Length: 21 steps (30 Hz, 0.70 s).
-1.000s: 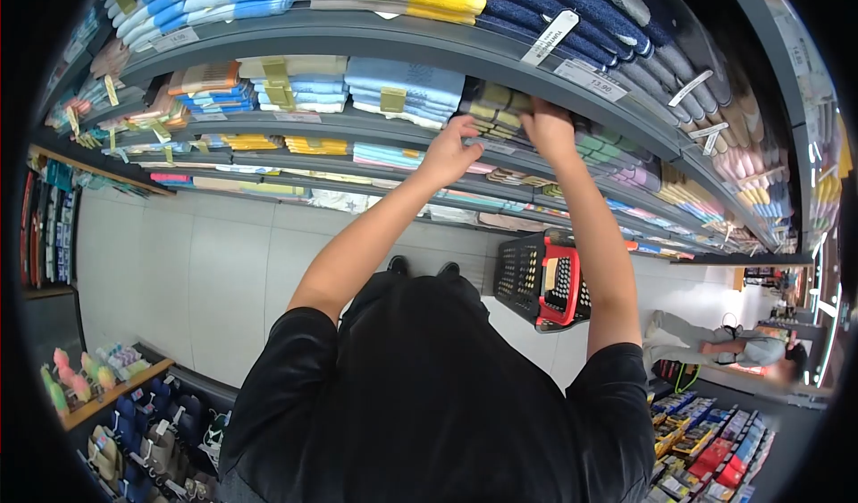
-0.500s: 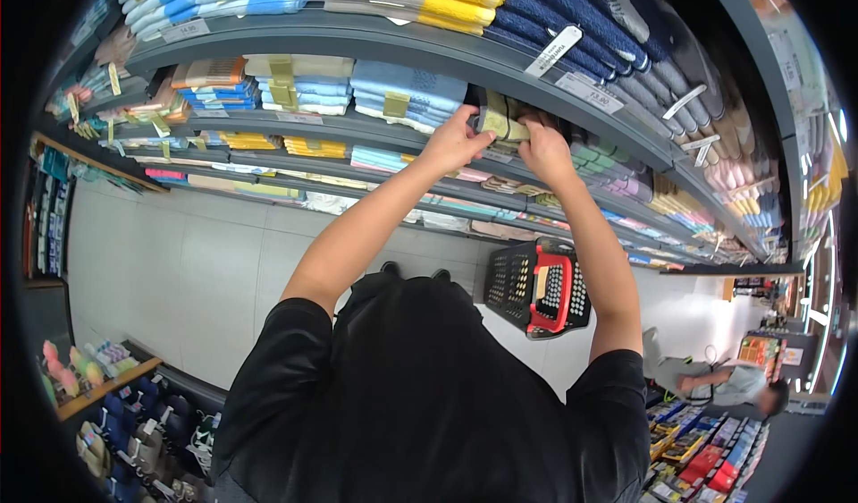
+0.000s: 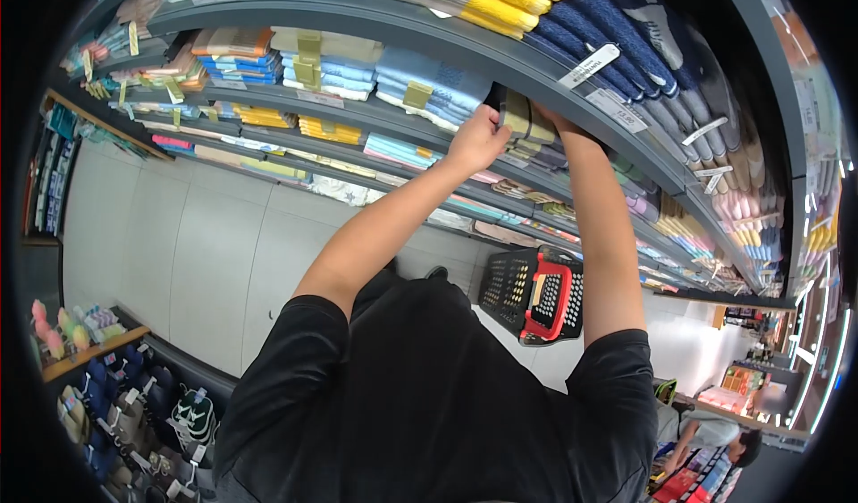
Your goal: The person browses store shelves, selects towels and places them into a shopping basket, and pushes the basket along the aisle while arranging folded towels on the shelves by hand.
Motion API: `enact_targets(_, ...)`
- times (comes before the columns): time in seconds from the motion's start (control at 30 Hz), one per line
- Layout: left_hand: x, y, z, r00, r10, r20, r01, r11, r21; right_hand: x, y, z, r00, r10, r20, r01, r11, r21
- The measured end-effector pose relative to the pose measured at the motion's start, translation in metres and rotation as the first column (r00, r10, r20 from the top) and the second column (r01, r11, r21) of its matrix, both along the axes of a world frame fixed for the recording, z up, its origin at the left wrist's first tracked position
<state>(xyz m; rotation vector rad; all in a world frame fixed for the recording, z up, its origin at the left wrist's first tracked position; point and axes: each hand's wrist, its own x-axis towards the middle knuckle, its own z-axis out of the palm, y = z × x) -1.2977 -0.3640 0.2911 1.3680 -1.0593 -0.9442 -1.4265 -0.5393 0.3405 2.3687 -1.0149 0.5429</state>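
Note:
A stack of folded olive-and-grey checked towels sits on the middle shelf, partly under the shelf above. My left hand is closed at the stack's left edge, fingers curled and thumb against the towels. Over the stack's right side, my right hand reaches in under the upper shelf; its fingers are hidden there. Light blue folded towels with a green paper band lie just left of my left hand.
A black basket with a red handle stands on the floor below my right arm. The upper shelf edge overhangs the hands. Slippers hang behind at left. Another person is at lower right.
My right hand has gone deeper under the upper shelf, its fingers now out of sight. My left hand has curled closer at the stack's edge. The view has shifted slightly.

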Motion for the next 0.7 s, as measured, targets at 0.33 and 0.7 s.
enact_targets(0.33,0.004,0.025,-0.034,0.991,-0.012,0.135,0.01,1.0,0.01,0.005,-0.018,-0.009,0.996,-0.077,0.048,0.073,0.995,0.073)
enact_targets(0.7,0.011,0.004,-0.023,0.995,-0.083,-0.061,0.08,0.996,-0.046,-0.055,0.097,-0.003,0.97,0.181,0.163,-0.221,0.936,0.273)
